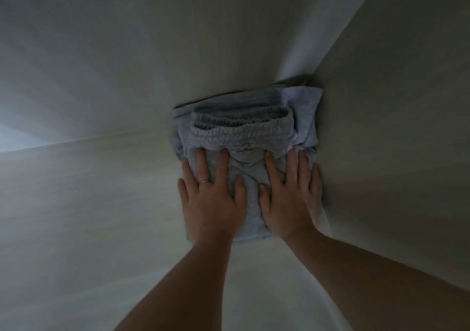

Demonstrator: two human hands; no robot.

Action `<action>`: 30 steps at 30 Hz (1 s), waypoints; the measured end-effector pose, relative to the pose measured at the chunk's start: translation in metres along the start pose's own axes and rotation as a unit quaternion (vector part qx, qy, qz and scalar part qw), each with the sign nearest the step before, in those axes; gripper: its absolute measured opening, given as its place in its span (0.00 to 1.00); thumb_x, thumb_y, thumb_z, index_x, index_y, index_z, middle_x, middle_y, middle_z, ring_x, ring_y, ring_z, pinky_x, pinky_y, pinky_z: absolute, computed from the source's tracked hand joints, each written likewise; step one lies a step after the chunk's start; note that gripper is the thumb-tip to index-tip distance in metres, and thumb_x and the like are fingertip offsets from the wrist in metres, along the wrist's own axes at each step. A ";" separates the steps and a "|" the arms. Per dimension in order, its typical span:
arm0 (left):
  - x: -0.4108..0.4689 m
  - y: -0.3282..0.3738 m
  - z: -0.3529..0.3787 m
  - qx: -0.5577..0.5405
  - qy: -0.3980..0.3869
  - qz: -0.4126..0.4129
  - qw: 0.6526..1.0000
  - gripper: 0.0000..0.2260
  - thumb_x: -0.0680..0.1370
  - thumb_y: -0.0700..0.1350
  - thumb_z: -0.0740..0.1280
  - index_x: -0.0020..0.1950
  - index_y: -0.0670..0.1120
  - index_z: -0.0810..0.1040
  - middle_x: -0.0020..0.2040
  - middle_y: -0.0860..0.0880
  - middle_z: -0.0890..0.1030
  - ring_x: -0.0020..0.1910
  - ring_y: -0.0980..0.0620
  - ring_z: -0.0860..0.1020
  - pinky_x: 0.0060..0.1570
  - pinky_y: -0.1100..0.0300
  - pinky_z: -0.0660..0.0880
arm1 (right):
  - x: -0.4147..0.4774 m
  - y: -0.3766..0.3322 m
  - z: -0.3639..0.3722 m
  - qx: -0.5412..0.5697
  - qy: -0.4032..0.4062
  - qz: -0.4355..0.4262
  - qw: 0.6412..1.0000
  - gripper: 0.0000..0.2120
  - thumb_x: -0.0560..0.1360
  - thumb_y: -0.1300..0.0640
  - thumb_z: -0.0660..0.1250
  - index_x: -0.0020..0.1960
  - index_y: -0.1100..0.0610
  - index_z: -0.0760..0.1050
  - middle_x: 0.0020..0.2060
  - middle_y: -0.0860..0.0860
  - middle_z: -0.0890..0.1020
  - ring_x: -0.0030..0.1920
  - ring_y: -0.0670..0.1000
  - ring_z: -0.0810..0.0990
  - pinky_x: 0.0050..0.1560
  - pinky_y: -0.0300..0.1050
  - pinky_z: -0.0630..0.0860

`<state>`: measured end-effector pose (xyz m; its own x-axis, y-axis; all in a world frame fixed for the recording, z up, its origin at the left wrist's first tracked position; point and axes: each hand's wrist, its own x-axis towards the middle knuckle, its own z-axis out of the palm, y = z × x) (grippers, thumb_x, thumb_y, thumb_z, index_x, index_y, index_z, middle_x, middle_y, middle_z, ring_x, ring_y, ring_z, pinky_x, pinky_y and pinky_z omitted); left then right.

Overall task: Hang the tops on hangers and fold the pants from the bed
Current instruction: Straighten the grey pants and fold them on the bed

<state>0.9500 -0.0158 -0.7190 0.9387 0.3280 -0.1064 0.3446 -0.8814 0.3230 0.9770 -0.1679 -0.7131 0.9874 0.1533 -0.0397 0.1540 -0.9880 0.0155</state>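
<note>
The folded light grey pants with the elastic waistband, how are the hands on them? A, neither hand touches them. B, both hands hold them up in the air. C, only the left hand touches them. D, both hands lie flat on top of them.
D: the left hand and the right hand lie side by side, fingers straight, flat on the folded light grey pants.

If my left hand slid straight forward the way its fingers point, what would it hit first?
Most likely the bunched waistband of the folded pants, just beyond the left hand; depth is hard to judge.
</note>
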 end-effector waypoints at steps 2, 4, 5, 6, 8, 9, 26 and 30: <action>0.001 0.000 -0.003 0.003 -0.008 -0.005 1.000 0.30 0.79 0.65 0.49 0.81 0.61 0.51 0.83 0.46 0.47 0.79 0.36 0.52 0.76 0.40 0.57 | 0.003 0.000 -0.002 0.003 -0.006 0.004 1.000 0.33 0.78 0.39 0.49 0.81 0.47 0.57 0.78 0.62 0.60 0.77 0.65 0.60 0.75 0.66 0.55; 0.005 0.003 -0.008 0.003 -0.022 -0.004 1.000 0.30 0.79 0.64 0.48 0.81 0.61 0.51 0.83 0.46 0.46 0.80 0.36 0.51 0.76 0.40 0.55 | 0.007 0.002 -0.006 0.004 -0.020 -0.008 1.000 0.33 0.79 0.38 0.47 0.81 0.47 0.56 0.78 0.63 0.59 0.77 0.65 0.59 0.76 0.66 0.55; 0.007 0.004 -0.010 0.002 -0.031 -0.003 1.000 0.30 0.80 0.64 0.48 0.81 0.61 0.51 0.83 0.46 0.45 0.80 0.37 0.50 0.76 0.41 0.54 | 0.009 0.003 -0.008 0.001 -0.032 -0.014 0.999 0.33 0.79 0.38 0.47 0.82 0.47 0.54 0.79 0.63 0.57 0.78 0.65 0.57 0.76 0.65 0.53; 0.008 0.005 -0.013 0.001 -0.046 0.000 0.999 0.29 0.80 0.64 0.48 0.81 0.61 0.50 0.83 0.46 0.44 0.80 0.37 0.48 0.77 0.41 0.53 | 0.009 0.004 -0.010 -0.006 -0.047 -0.018 0.999 0.33 0.80 0.38 0.46 0.82 0.47 0.50 0.80 0.62 0.54 0.79 0.65 0.54 0.77 0.65 0.51; 0.004 0.004 -0.018 -0.001 -0.079 0.010 0.997 0.30 0.82 0.63 0.50 0.82 0.60 0.47 0.83 0.47 0.41 0.80 0.38 0.46 0.77 0.42 0.50 | 0.006 0.001 -0.016 0.000 -0.075 -0.015 0.997 0.33 0.81 0.40 0.49 0.82 0.47 0.46 0.81 0.61 0.49 0.80 0.63 0.49 0.78 0.64 0.46; -0.002 -0.001 -0.021 -0.003 -0.087 0.017 0.996 0.30 0.82 0.62 0.52 0.82 0.59 0.47 0.83 0.46 0.42 0.80 0.37 0.46 0.77 0.42 0.50 | 0.003 -0.001 -0.018 0.011 -0.081 -0.011 0.997 0.33 0.81 0.41 0.52 0.82 0.47 0.47 0.81 0.60 0.48 0.80 0.63 0.48 0.77 0.64 0.45; -0.310 -0.047 -0.085 -0.011 -0.248 -0.143 0.958 0.28 0.82 0.65 0.51 0.81 0.60 0.52 0.83 0.52 0.45 0.81 0.42 0.41 0.77 0.42 0.47 | -0.233 -0.004 -0.092 0.067 -0.342 -0.103 0.932 0.30 0.83 0.42 0.54 0.81 0.45 0.49 0.81 0.49 0.52 0.80 0.55 0.51 0.76 0.60 0.52; -0.352 -0.028 -0.101 -0.037 -0.199 -0.171 0.964 0.27 0.82 0.63 0.53 0.81 0.60 0.55 0.83 0.50 0.49 0.81 0.42 0.45 0.77 0.44 0.49 | -0.275 0.004 -0.094 0.054 -0.335 -0.155 0.928 0.29 0.83 0.42 0.53 0.81 0.45 0.50 0.81 0.49 0.53 0.80 0.55 0.52 0.76 0.60 0.54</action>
<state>0.6091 -0.0724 -0.5956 0.7055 0.4267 -0.5659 0.6475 -0.7127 0.2698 0.7096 -0.2119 -0.6078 0.6461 0.4178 -0.6387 0.3853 -0.9010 -0.1995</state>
